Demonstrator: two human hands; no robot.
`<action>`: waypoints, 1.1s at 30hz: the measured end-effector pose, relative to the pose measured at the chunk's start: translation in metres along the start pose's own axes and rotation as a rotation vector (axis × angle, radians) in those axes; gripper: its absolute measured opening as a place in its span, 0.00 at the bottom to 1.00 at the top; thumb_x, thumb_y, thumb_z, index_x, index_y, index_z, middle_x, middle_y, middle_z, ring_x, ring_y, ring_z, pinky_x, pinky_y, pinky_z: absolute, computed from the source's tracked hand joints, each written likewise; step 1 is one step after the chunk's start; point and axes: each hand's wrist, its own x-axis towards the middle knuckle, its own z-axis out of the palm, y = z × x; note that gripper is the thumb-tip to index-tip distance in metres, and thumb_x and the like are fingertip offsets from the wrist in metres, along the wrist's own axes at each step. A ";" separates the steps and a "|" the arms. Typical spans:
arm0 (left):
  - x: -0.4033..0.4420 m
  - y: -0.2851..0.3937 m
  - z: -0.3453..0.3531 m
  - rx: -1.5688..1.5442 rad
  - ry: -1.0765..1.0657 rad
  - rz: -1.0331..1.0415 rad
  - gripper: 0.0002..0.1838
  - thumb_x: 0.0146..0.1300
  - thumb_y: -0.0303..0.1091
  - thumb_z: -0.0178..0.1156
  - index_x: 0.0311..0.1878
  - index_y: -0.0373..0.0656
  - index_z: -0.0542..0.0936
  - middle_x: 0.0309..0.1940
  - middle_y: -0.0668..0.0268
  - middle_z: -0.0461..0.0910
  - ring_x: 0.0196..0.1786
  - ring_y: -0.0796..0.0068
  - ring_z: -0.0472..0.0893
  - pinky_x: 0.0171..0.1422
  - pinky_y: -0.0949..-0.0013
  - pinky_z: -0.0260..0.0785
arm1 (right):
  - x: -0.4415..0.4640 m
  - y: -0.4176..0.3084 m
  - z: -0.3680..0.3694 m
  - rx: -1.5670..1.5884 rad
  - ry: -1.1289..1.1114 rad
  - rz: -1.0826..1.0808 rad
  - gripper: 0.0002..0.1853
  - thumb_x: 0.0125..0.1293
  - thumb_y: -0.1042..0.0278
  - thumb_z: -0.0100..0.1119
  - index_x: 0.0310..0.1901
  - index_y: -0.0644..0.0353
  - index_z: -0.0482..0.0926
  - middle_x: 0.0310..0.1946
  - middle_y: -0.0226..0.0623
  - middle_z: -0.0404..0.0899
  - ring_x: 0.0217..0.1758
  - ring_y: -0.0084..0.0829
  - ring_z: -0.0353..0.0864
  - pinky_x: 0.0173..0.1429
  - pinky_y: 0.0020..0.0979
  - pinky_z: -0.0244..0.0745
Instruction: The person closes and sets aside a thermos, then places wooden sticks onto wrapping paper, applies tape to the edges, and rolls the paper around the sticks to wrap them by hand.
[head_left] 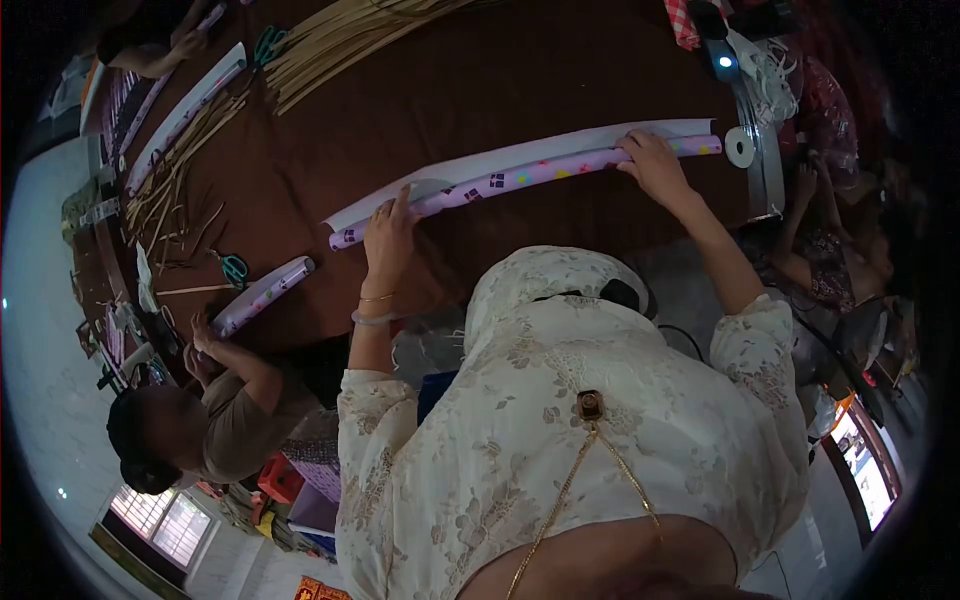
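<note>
A long roll of purple printed paper (545,173) lies across the brown table, its white inner side (460,172) lifted in a curled strip along the far edge. My left hand (388,230) grips it near its left end, index finger stretched onto the white side. Close to the right end, my right hand (652,165) curls its fingers over the roll, thumb on the near side. Parts of the fingers on both hands are hidden behind the paper.
Beyond the roll lie long tan strips (345,45) and green-handled scissors (268,45). At left, a co-worker's hands (203,335) hold a shorter purple roll (265,295) near teal-handled scissors (234,268). A tape roll (739,148) sits at the right edge. Other people work nearby.
</note>
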 end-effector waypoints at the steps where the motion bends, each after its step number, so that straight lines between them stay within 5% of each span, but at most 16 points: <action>1: -0.001 -0.001 0.000 -0.090 -0.005 -0.052 0.20 0.54 0.33 0.59 0.51 0.39 0.72 0.45 0.55 0.74 0.48 0.54 0.73 0.53 0.55 0.65 | 0.001 0.000 0.001 0.015 0.015 0.001 0.18 0.53 0.66 0.61 0.46 0.58 0.74 0.47 0.43 0.70 0.51 0.46 0.69 0.56 0.40 0.64; 4: -0.004 -0.002 0.003 -0.053 0.131 0.120 0.21 0.53 0.33 0.61 0.51 0.39 0.72 0.45 0.54 0.75 0.48 0.52 0.74 0.55 0.55 0.65 | 0.003 -0.004 -0.006 0.022 0.023 0.001 0.17 0.55 0.66 0.60 0.47 0.59 0.73 0.48 0.44 0.69 0.51 0.47 0.69 0.56 0.41 0.64; 17: 0.003 0.007 0.000 0.172 -0.021 -0.034 0.20 0.54 0.31 0.59 0.51 0.40 0.73 0.49 0.57 0.71 0.52 0.55 0.71 0.53 0.58 0.66 | 0.007 0.003 -0.002 0.097 -0.008 0.031 0.22 0.52 0.66 0.64 0.49 0.56 0.72 0.50 0.42 0.66 0.54 0.46 0.66 0.59 0.41 0.63; 24: 0.006 -0.006 -0.001 0.038 0.052 -0.031 0.18 0.59 0.34 0.56 0.52 0.41 0.73 0.43 0.54 0.77 0.46 0.54 0.75 0.50 0.58 0.67 | 0.007 0.004 -0.004 0.090 0.023 0.055 0.20 0.53 0.66 0.62 0.49 0.55 0.72 0.48 0.40 0.67 0.53 0.44 0.67 0.58 0.41 0.64; 28: 0.003 -0.006 -0.002 -0.034 0.102 0.117 0.17 0.54 0.32 0.60 0.48 0.40 0.73 0.44 0.55 0.76 0.49 0.54 0.74 0.52 0.58 0.67 | 0.010 0.006 -0.006 0.101 0.044 0.001 0.18 0.55 0.65 0.61 0.48 0.54 0.72 0.47 0.38 0.68 0.54 0.43 0.67 0.59 0.42 0.62; 33: 0.004 -0.012 0.003 -0.034 0.075 0.068 0.20 0.50 0.26 0.62 0.48 0.41 0.73 0.46 0.55 0.75 0.50 0.53 0.73 0.54 0.57 0.66 | 0.011 0.006 -0.011 0.075 0.017 -0.011 0.17 0.54 0.66 0.61 0.47 0.56 0.73 0.48 0.39 0.70 0.53 0.43 0.67 0.60 0.41 0.62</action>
